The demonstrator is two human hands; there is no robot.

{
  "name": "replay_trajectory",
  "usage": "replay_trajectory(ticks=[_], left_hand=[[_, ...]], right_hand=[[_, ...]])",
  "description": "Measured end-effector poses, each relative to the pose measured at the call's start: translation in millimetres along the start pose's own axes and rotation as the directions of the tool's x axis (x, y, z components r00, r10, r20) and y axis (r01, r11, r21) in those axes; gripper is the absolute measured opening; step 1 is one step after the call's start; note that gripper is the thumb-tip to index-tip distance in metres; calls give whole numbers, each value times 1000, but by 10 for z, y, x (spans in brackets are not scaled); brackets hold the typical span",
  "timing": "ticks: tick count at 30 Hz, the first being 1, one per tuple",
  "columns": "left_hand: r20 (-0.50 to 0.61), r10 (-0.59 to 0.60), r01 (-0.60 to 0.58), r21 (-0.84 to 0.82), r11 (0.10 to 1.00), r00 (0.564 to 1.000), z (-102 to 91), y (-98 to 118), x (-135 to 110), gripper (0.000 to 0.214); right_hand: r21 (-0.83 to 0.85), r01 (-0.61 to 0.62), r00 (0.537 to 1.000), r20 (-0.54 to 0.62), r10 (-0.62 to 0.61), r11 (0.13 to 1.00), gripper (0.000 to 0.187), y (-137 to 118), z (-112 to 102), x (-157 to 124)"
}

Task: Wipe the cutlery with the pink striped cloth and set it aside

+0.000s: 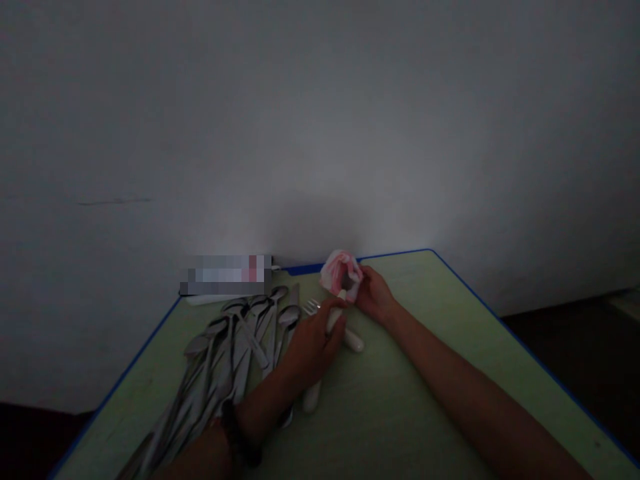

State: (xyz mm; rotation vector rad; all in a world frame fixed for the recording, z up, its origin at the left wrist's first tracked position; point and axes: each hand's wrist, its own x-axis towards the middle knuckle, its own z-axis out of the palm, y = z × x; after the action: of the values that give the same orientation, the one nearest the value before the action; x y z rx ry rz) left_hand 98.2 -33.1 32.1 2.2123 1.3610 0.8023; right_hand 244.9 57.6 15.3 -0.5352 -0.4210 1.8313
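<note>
My left hand [320, 337] is closed around a white-handled piece of cutlery [336, 317]; its working end is hidden. The tip of that handle touches the opening of a crumpled pink and white cloth or soft pouch [334, 272]; I cannot tell which it is. My right hand [374, 295] grips this pink and white piece from its right side, just above the table. Under and beside my left hand lie a fork [312, 307] with metal tines, and white handles [311, 399] partly covered by the hand.
A heap of metal spoons and other cutlery [235, 347] spreads over the left of the pale green table [430, 393], which has a blue edge. A blurred-out white item [227, 277] sits at the back left. Behind the table stands a grey wall [320, 120].
</note>
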Motion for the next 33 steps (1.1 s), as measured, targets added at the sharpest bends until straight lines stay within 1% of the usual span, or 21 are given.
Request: replay_trajectory(ticks=[6,10,14,17,20,23,27,31,33], left_hand=[[2,-3,3,3,1000,1000,-4,16,-5,27],[-6,-4,4,-2,1000,1000,-4,18,-3,27],[-4,1,-1,-8,1000,1000,2,7,-2,28],[-12,4,-4,-12,1000,1000,5,-2,2,28],[3,2,-1,-20,1000,1000,0,3,5,27],[7,-9,9,-12,1000,1000,-8,19,-1,27],[-25,-9,9,-36,999,1000,8,0,-1,27],[-125,-17,5,-93,996,992,58,-85,28,40],[-157,-3,-9,-78,997,988,77,-118,42,45]], right_hand=[[-2,-7,1000,-5,7,1000,26,-3,8,-7],[-8,0,999,-33,0,1000,25,0,5,-3],[-12,-6,1000,-9,6,1000,26,-1,9,-4],[2,-7,999,-34,7,1000,26,-7,34,-18],[12,-15,998,-57,15,1000,27,-9,49,-23],[7,-3,999,-38,4,1000,26,-4,39,-13],[1,7,999,-48,-7,1000,25,2,20,-2],[0,21,999,-37,-21,1000,27,7,7,8],[2,50,999,-13,-50,999,26,12,-2,20]])
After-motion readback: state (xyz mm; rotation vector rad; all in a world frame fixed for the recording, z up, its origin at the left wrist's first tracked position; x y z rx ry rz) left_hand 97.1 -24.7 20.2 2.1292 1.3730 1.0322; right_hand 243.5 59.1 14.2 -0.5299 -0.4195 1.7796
